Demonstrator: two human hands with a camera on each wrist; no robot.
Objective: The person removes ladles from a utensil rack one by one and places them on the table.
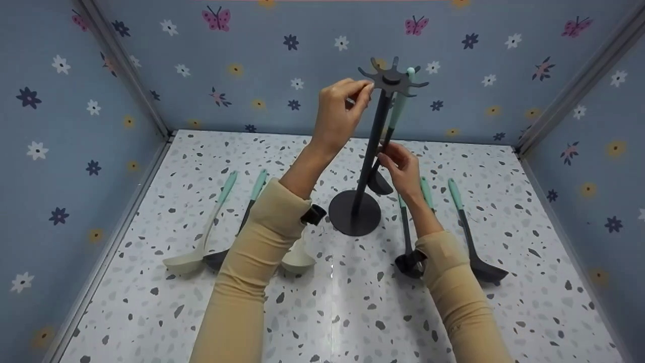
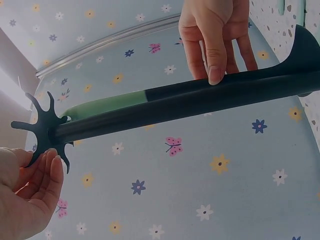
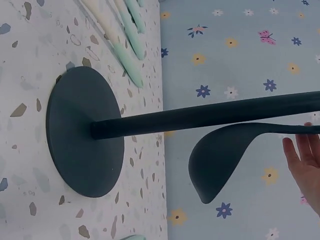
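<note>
A dark utensil stand (image 1: 373, 143) with a round base (image 1: 354, 214) and a ring of curved hooks stands on the table. My left hand (image 1: 335, 113) pinches one hook at its left side between thumb and fingers. Beside the pole hangs a dark ladle (image 3: 215, 162) with a mint-green handle (image 1: 398, 108), its top end at a hook on the right. My right hand (image 1: 405, 171) lightly holds the ladle's dark shaft, thumb on one side and fingers on the other, as the left wrist view shows. The ladle's bowl is above the table.
Left of the base lie a cream ladle (image 1: 186, 263), a dark utensil (image 1: 216, 259) partly under my left sleeve, and a cream utensil (image 1: 298, 259). At right lie a dark ladle (image 1: 489, 272) and others partly hidden by my right arm. Flower-patterned walls (image 1: 302, 60) enclose the table.
</note>
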